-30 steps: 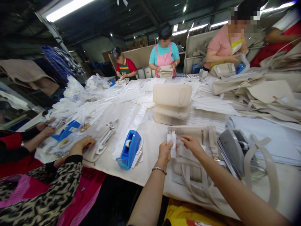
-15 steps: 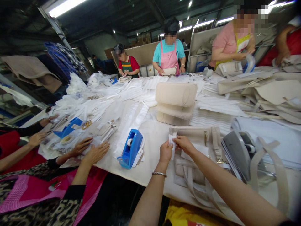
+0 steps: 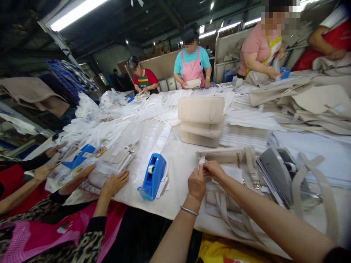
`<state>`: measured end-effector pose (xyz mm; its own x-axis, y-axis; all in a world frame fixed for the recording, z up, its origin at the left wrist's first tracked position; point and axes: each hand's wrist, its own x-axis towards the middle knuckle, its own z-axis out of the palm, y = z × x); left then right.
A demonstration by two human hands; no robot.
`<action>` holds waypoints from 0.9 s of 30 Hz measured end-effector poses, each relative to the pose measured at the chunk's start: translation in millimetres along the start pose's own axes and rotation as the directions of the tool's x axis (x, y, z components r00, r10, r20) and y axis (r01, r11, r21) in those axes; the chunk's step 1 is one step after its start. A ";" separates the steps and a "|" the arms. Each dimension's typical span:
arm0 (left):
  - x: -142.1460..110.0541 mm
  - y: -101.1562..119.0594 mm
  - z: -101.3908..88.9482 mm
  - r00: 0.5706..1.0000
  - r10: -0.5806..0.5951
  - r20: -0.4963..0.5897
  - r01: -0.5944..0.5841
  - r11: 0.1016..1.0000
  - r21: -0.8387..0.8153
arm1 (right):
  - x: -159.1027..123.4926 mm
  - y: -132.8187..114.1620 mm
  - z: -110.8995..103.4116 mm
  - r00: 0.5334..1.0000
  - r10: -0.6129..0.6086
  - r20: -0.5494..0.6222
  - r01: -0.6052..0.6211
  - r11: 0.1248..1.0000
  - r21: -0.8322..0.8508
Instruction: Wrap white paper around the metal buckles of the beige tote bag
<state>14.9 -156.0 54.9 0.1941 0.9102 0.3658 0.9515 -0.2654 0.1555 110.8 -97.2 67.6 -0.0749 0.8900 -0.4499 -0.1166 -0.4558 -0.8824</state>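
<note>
At the upper left corner of a beige handbag [image 3: 227, 150], both my hands meet over a small piece of white paper [image 3: 202, 160]. My left hand [image 3: 196, 182], with a twisted bracelet on its wrist, is closed and pinches the paper from below. Coming from the right, my right hand [image 3: 215, 170] is closed with its fingertips pressed against the same paper. Most of the paper is hidden by my fingers. The bag lies on the table with its straps [image 3: 223, 212] hanging toward me and a gold-coloured buckle [image 3: 257, 185] on its right side.
A blue tape dispenser [image 3: 153, 177] stands left of my hands, a grey one [image 3: 282, 175] to the right. Ahead is a stack of beige bags [image 3: 201, 109]. A co-worker's hands [image 3: 115, 184] rest on a wrapped bag at left. Other people work across the table.
My left hand has turned and risen along the paper, so less of it shows. The co-worker's hands at left have moved apart over a bag. The view has shifted slightly.
</note>
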 end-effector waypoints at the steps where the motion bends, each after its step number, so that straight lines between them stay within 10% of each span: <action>1: -0.9 -1.7 -0.6 1.000 0.017 0.000 -0.017 0.999 0.034 | -2.3 -2.5 0.2 1.000 0.008 0.016 -0.009 1.000 0.008; 7: -5.9 -0.8 0.1 0.999 0.017 0.037 -0.019 0.998 0.067 | -7.5 -8.9 0.1 0.996 -0.004 0.089 0.005 1.000 -0.009; 12: -9.6 -1.4 -1.9 0.999 -0.032 0.044 0.046 0.931 -0.363 | -2.1 -0.4 -6.4 0.995 -0.014 0.101 0.014 1.000 -0.004; 16: 4.2 -16.8 -15.1 0.921 -0.238 0.308 0.378 0.363 -0.851 | 2.1 2.9 -10.4 0.989 -0.053 0.135 0.050 0.998 0.028; 20: 23.2 -27.0 -22.7 0.745 -0.074 0.662 0.648 -0.152 -0.746 | 4.2 2.7 -10.9 0.983 -0.100 0.156 0.095 0.995 0.040; 23: 28.8 -23.9 -20.9 0.661 0.186 0.727 0.736 -0.348 -0.581 | 4.5 3.7 -11.1 0.981 -0.128 0.146 0.127 0.992 0.018; 27: 30.0 -14.9 -14.4 0.648 0.069 0.758 0.726 -0.357 -0.588 | 6.3 7.7 -11.7 0.975 -0.190 0.120 0.195 0.980 -0.034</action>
<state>3.1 -129.3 76.8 0.3728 0.8125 -0.4481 -0.3386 0.5688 0.7496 121.0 -95.0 56.3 -0.1696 0.9520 -0.2546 -0.0947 -0.2729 -0.9574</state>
